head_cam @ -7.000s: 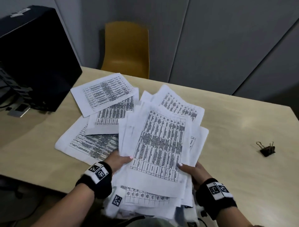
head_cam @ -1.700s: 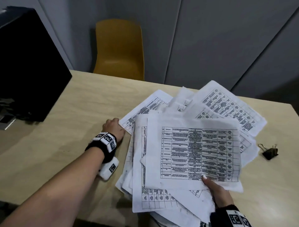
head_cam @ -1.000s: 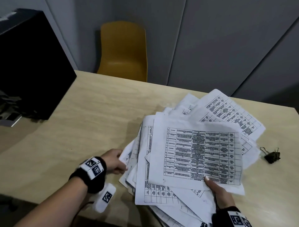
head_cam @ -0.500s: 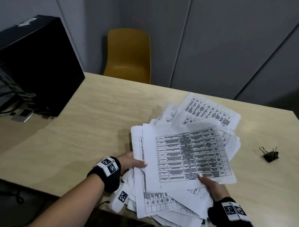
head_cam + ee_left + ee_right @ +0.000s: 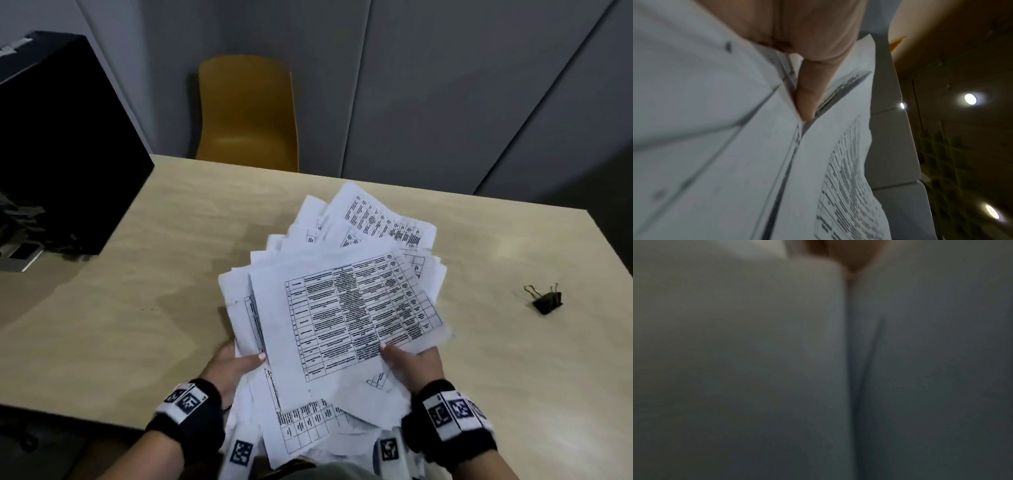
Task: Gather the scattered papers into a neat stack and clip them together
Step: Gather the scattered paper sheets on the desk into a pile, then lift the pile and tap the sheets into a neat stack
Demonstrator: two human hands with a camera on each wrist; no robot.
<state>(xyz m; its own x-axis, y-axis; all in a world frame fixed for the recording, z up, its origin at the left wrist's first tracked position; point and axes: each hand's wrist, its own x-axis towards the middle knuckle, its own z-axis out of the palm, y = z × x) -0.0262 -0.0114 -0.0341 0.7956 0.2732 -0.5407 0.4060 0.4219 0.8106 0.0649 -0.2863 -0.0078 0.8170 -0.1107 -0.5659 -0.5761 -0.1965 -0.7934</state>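
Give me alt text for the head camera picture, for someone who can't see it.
Two hands, left hand and right hand, hold a messy fan of printed papers above a light wooden table. A black binder clip lies on the table to the right; a yellow chair stands behind.

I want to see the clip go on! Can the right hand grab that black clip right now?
Probably not yet. The right hand is busy holding the papers. The binder clip lies in the open on the table, nothing blocking it.
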